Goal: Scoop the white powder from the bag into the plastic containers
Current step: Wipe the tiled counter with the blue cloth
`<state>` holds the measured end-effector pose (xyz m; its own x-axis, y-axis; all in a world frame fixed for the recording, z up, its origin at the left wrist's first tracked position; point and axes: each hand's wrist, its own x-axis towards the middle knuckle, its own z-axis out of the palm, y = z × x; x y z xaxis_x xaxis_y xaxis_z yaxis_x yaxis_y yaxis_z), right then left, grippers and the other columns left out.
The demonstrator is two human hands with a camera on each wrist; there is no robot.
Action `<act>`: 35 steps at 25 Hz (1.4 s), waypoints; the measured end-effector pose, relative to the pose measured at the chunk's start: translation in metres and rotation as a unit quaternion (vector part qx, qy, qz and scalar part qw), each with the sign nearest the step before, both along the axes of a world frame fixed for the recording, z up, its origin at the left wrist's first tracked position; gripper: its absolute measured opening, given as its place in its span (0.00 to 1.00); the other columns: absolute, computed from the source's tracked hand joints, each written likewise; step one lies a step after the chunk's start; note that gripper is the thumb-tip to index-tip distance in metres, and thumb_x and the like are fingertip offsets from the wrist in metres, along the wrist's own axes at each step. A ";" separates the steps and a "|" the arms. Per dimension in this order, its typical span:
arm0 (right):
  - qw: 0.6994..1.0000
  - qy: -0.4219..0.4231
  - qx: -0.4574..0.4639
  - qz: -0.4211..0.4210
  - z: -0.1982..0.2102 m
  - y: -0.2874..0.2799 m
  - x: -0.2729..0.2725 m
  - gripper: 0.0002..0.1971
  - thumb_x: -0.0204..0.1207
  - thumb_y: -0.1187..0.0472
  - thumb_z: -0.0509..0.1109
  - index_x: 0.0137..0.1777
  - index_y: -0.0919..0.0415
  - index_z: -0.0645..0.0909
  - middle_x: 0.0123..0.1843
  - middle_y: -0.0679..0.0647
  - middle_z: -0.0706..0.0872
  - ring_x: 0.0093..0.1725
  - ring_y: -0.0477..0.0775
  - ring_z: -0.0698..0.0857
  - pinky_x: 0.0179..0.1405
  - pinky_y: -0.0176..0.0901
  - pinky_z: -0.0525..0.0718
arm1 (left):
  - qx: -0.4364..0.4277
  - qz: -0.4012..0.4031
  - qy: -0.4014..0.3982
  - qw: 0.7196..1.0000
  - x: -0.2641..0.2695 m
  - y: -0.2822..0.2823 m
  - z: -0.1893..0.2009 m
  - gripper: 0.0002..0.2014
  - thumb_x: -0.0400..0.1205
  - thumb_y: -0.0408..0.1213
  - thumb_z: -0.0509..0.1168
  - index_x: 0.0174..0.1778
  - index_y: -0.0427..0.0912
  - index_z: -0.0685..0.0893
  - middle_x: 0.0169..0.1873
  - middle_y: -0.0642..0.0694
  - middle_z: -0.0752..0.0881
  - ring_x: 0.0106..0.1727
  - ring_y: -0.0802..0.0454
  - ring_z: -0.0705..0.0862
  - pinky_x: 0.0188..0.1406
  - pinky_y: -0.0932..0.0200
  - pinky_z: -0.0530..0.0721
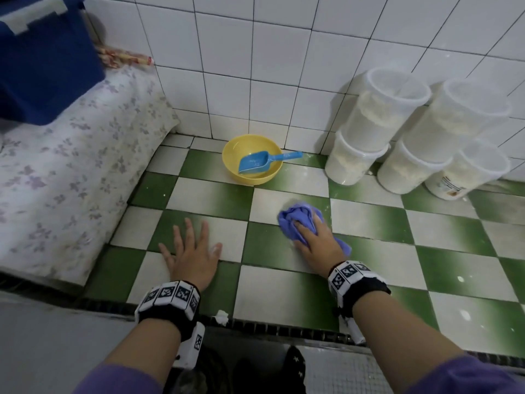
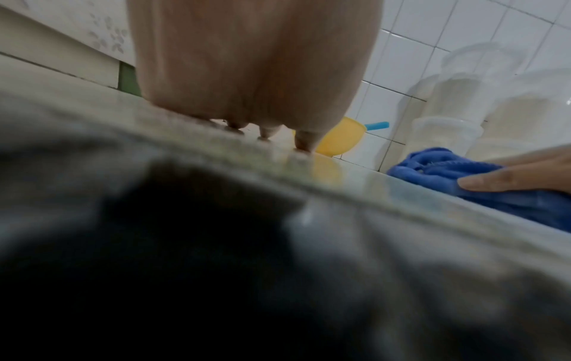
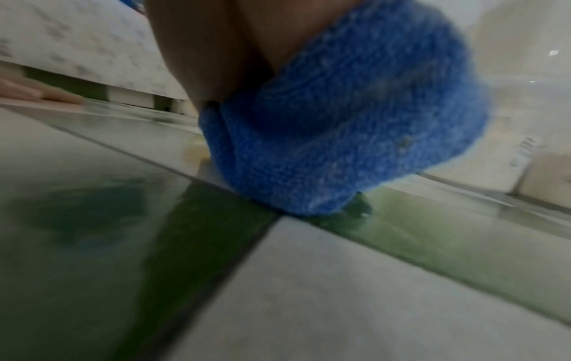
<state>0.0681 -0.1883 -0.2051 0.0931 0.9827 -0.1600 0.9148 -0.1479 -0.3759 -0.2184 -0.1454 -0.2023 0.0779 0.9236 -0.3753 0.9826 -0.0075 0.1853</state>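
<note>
The right hand (image 1: 314, 243) pressed down on a crumpled blue knitted cloth (image 1: 301, 220), its fingers curled into the fabric and gripping it against the green-and-white checkered tile floor (image 1: 284, 282). In the right wrist view the blue knitted cloth (image 3: 340, 136) bulged from under the palm and touched the floor. The left hand (image 1: 190, 251) lay flat on the floor at 9 o'clock from the cloth, fingers straight and spread, holding nothing; in the left wrist view its fingertips (image 2: 304, 144) touched the tile.

At 12 o'clock from the hands, against the white tiled wall (image 1: 255, 81), stood a round yellow plastic bowl (image 1: 251, 177) with a blue plastic scoop (image 1: 255, 163) resting in it, handle over the rim toward 3 o'clock. At 2 o'clock from the cloth stood the translucent plastic containers (image 1: 420, 137), stacked in leaning columns against the wall and holding white powder. White powder traces (image 1: 460, 278) dotted the floor at 3 o'clock. At 9 o'clock lay a floral-patterned white cushion (image 1: 71, 172) with a dark blue box (image 1: 48, 69) upon it.
</note>
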 end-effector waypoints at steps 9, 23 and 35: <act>0.977 0.050 0.009 0.205 0.001 -0.080 -0.068 0.29 0.73 0.57 0.68 0.75 0.43 0.70 0.84 0.53 0.58 0.80 0.66 0.62 0.78 0.61 0.65 | 0.023 0.014 0.007 1.000 -0.002 -0.007 -0.006 0.33 0.85 0.62 0.40 0.85 0.58 0.39 0.84 0.47 0.33 0.84 0.43 0.32 0.78 0.33 0.32; 0.983 0.104 0.117 -0.097 0.029 -0.142 0.092 0.22 0.76 0.57 0.63 0.71 0.51 0.78 0.77 0.56 0.70 0.70 0.59 0.75 0.65 0.40 0.72 | 0.053 -0.049 -0.031 0.997 0.081 -0.039 0.015 0.31 0.87 0.57 0.43 0.85 0.55 0.41 0.85 0.48 0.36 0.85 0.44 0.36 0.80 0.33 0.38; 0.991 0.030 0.065 0.114 -0.010 -0.140 0.013 0.25 0.68 0.63 0.74 0.68 0.54 0.80 0.77 0.61 0.72 0.70 0.71 0.76 0.68 0.64 0.78 | -0.016 -0.076 -0.006 0.997 0.103 -0.056 0.000 0.32 0.86 0.61 0.46 0.85 0.59 0.41 0.84 0.49 0.33 0.84 0.45 0.33 0.79 0.33 0.33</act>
